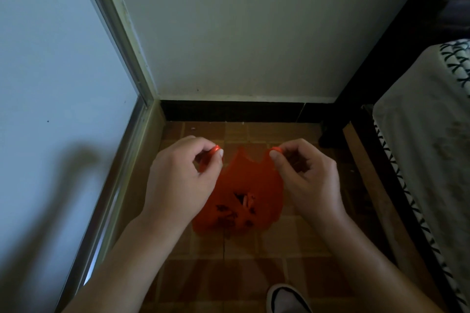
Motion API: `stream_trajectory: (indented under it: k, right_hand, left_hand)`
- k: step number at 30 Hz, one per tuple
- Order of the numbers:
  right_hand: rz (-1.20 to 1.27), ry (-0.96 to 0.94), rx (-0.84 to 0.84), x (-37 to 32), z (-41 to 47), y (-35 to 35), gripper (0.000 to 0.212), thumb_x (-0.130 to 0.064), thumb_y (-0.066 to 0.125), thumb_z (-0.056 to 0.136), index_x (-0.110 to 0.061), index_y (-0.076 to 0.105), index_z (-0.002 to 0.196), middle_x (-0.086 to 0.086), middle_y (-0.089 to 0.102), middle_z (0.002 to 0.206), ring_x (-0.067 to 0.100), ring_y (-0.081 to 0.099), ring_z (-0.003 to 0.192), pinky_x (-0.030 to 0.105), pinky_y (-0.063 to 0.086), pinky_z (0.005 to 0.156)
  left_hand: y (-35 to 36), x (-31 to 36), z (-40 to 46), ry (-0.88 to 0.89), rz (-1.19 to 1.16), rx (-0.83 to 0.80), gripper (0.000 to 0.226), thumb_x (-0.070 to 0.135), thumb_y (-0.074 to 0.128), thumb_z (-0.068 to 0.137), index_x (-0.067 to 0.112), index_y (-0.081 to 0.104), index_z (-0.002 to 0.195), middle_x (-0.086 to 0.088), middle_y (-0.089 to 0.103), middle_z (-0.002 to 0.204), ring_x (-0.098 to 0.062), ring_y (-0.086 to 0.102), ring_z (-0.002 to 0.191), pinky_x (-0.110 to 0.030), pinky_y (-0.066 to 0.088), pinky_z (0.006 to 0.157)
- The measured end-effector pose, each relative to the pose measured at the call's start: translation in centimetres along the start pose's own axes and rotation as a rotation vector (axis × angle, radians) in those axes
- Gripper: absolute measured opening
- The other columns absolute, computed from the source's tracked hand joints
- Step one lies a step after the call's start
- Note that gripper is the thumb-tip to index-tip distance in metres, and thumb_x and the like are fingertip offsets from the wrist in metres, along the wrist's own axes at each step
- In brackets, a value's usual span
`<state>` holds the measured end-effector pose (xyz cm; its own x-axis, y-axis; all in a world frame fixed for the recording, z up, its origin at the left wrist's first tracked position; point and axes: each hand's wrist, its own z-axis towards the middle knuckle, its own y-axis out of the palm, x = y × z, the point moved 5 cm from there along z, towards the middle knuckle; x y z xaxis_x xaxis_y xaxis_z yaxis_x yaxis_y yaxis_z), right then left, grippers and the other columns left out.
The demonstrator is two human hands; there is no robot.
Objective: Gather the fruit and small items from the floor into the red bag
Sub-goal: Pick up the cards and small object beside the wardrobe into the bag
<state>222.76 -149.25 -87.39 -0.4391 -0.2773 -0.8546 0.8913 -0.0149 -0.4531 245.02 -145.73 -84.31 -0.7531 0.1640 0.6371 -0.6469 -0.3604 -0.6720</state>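
Narrow strip of brown tiled floor (254, 274), hemmed by glass panel frame (119, 173) at left, black skirting (229, 110) ahead, bed frame (381, 173) at right. Shoe toe (287, 298) near bottom edge. Red bag (244, 193) hanging over the tiles, dark shapes inside. Left hand (183, 173) pinching one handle, right hand (305, 173) pinching the other, held apart.

The scene is looking dim and underexposed, with a greenish-grey cast. Soft light is falling from the left, brightening the pale panel (50, 58) at the left of the frame, where 2 blurred shadows are lying at the lower left. The tiled floor (254, 274) is staying dark. Straight edges are bowing toward the corners from wide-angle distortion. Detail is appearing soft and slightly noisy throughout.
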Motion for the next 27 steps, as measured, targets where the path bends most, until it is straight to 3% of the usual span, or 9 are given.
stream_trajectory:
  k: [4, 10, 15, 17, 24, 27]
  right_hand:
    - [-0.022, 0.027, -0.023, 0.6, 0.3, 0.5, 0.003, -0.031, 0.068, 0.099, -0.029, 0.069, 0.098, -0.01, 0.066, 0.083, 0.015, 0.067, 0.074, 0.039, 0.056, 0.055]
    - [-0.131, -0.069, -0.012, 0.6, 1.5, 0.8, 0.005, -0.027, 0.072, 0.098, -0.023, 0.071, 0.098, -0.013, 0.065, 0.083, 0.01, 0.066, 0.076, 0.025, 0.056, 0.058]
    - [-0.202, -0.072, -0.033, -1.5, 3.0, 0.7, 0.006, -0.025, 0.072, 0.099, -0.019, 0.071, 0.1, -0.016, 0.064, 0.087, 0.005, 0.065, 0.077, 0.015, 0.05, 0.06]
    - [-0.199, -0.036, -0.057, -3.4, 3.3, -0.2, 0.008, -0.026, 0.07, 0.101, -0.018, 0.07, 0.102, -0.015, 0.064, 0.088, 0.004, 0.065, 0.077, 0.013, 0.049, 0.061]
    - [-0.212, 0.023, -0.096, -14.7, 5.9, -6.9, 0.009, -0.027, 0.069, 0.1, -0.018, 0.07, 0.102, -0.011, 0.068, 0.092, 0.007, 0.065, 0.082, 0.024, 0.056, 0.066]
    - [-0.198, 0.022, -0.086, -21.5, 7.5, -10.7, 0.01, -0.026, 0.07, 0.1, -0.017, 0.071, 0.101, -0.01, 0.07, 0.091, 0.008, 0.066, 0.08, 0.029, 0.056, 0.065]
  left_hand:
    - [0.3, -0.4, 0.1, 0.032, 0.024, -0.028, 0.008, 0.026, 0.07, 0.095, 0.02, 0.076, 0.095, 0.012, 0.068, 0.082, -0.003, 0.065, 0.077, -0.027, 0.058, 0.066]
    - [0.4, -0.6, 0.7, 0.094, 0.131, -0.052, 0.011, 0.025, 0.068, 0.095, 0.017, 0.076, 0.093, 0.01, 0.066, 0.083, -0.006, 0.06, 0.077, -0.021, 0.051, 0.067]
    - [-1.2, 0.4, 2.1, 0.097, 0.218, -0.079, 0.01, 0.022, 0.071, 0.094, 0.014, 0.075, 0.09, 0.006, 0.066, 0.081, -0.01, 0.058, 0.073, -0.028, 0.053, 0.065]
    - [-2.6, 1.6, 2.9, 0.097, 0.221, -0.117, 0.01, 0.02, 0.071, 0.094, 0.013, 0.075, 0.09, 0.004, 0.066, 0.081, -0.01, 0.059, 0.073, -0.029, 0.052, 0.064]
    - [-11.6, 9.5, 7.5, 0.007, 0.22, -0.18, 0.011, 0.022, 0.075, 0.092, 0.011, 0.075, 0.089, 0.0, 0.069, 0.08, -0.009, 0.053, 0.072, -0.011, 0.033, 0.067]
    - [-16.8, 14.1, 9.5, 0.021, 0.215, -0.185, 0.015, 0.025, 0.074, 0.091, 0.01, 0.075, 0.09, -0.001, 0.07, 0.08, -0.011, 0.054, 0.07, -0.013, 0.034, 0.066]
